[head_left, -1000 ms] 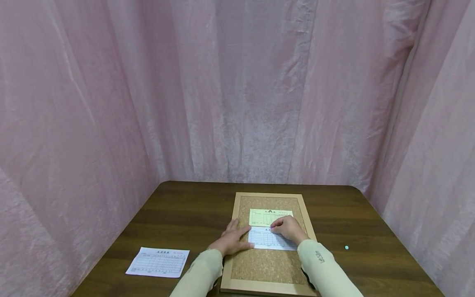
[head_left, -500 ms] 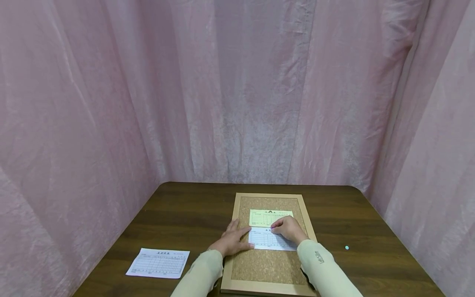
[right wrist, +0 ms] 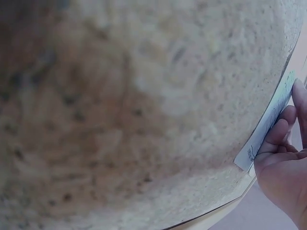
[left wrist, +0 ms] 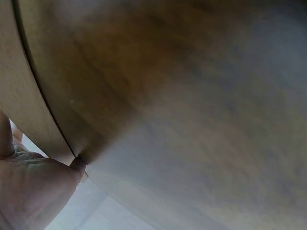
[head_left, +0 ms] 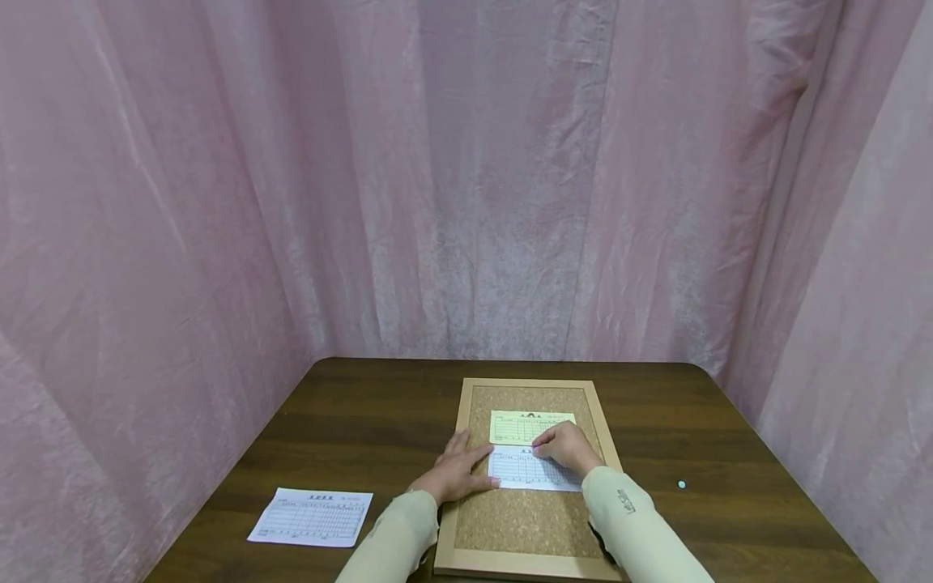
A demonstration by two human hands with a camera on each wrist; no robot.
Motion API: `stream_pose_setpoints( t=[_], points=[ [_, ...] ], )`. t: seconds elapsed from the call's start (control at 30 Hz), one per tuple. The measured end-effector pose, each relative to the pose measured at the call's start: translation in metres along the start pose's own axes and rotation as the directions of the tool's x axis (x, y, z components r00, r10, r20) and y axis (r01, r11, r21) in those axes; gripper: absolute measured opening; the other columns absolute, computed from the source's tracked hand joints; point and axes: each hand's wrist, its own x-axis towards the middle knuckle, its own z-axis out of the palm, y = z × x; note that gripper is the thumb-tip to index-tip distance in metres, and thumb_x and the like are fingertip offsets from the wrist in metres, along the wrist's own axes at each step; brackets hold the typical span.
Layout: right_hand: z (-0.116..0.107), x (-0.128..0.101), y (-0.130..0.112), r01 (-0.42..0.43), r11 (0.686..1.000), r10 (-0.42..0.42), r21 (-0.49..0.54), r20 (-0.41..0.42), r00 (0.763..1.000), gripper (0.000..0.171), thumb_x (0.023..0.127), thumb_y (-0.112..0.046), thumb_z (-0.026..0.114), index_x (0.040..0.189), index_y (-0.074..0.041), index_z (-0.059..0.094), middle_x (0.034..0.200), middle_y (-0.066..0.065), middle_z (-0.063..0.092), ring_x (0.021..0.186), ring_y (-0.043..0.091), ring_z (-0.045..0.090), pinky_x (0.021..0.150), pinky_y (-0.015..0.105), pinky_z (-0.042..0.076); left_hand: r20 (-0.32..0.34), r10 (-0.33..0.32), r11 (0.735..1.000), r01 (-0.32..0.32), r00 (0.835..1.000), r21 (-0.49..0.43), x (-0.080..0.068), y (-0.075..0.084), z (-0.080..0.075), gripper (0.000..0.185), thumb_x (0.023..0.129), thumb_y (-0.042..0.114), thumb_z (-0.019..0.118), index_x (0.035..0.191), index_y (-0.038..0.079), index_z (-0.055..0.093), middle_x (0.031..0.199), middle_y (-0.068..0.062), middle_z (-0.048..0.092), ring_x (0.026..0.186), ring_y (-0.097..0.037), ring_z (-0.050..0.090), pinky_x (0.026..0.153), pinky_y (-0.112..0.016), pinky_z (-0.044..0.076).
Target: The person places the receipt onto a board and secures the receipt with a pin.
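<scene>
Filling the upper part of the frame, a pink curtain [head_left: 466, 178]; across the lower part, a dark wooden table [head_left: 379, 429]. At lower centre, flat on the table and face up, a corkboard [head_left: 528, 522], apparently partway filled: two papers on the upper and middle cork, bare cork beneath. At lower left, loose on the table and well apart from the board, a white sheet [head_left: 311, 517], to all appearances not yet dealt with. Mid-board, a white slip [head_left: 521, 468], seemingly in the middle of being fastened; just above, near edges meeting or almost, a yellow-green slip [head_left: 521, 427], probably done, with a brownish mark [head_left: 530, 415] at its upper edge, too small to call pin or print.

Spread over the board's left border, the left hand [head_left: 453, 474], fingertip and thumb at the white slip's left corners. Reaching in from lower right, the right hand [head_left: 564, 449], pinching at the white slip's upper edge a magenta thing [head_left: 534, 446], perhaps a pushpin; mostly covered, depth impossible to tell. Toward lower right, on the table, a tiny pale-blue thing [head_left: 681, 484], maybe a spare pin, unused.

Long axis of the corkboard: bottom to top of the frame. Of the white sheet: left to right, slightly askew, heading toward the top. Of both slips: left to right, square across the board, headings likewise upward. Of the magenta thing: hidden by fingers.
</scene>
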Motion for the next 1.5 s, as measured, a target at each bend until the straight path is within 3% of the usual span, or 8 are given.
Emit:
stream_pose_setpoints(
  t=[0.4, 0.83, 1.5],
  points=[
    [-0.002, -0.0018, 0.0016, 0.042, 0.999, -0.042, -0.016, 0.014, 0.999, 0.004, 0.083, -0.01, 0.08, 0.086, -0.013, 0.08, 0.088, -0.001, 0.073, 0.081, 0.014, 0.061, 0.074, 0.036, 0.047, 0.002, 0.004, 1.0, -0.004, 1.0, 0.006, 0.0, 0.0002, -0.0003, 0.07, 0.088, 0.05, 0.071, 0.148, 0.021, 0.05, 0.162, -0.022, 0.012, 0.149, -0.041, 0.006, 0.109, -0.067, 0.022],
    [-0.0042, -0.0053, 0.0036, 0.052, 0.998, -0.053, 0.035, 0.021, 0.998, 0.007, 0.088, -0.009, 0.074, 0.091, -0.01, 0.08, 0.096, 0.003, 0.073, 0.086, 0.016, 0.062, 0.078, 0.038, 0.049, -0.001, 0.0, 1.0, 0.0, 1.0, 0.01, 0.0003, -0.0004, 0.0008, 0.072, 0.087, 0.051, 0.071, 0.148, 0.021, 0.049, 0.162, -0.022, 0.012, 0.149, -0.04, 0.006, 0.108, -0.067, 0.024],
    [-0.0003, -0.0009, 0.0085, 0.078, 0.995, -0.078, 0.061, -0.005, 0.997, 0.004, 0.084, -0.01, 0.079, 0.084, -0.01, 0.075, 0.082, -0.003, 0.065, 0.077, 0.016, 0.055, 0.071, 0.034, 0.043, -0.006, -0.015, 1.0, 0.015, 1.0, 0.003, 0.0013, -0.0023, 0.0022, 0.072, 0.086, 0.052, 0.071, 0.148, 0.022, 0.049, 0.163, -0.02, 0.012, 0.149, -0.04, 0.006, 0.108, -0.068, 0.023]
  ],
)
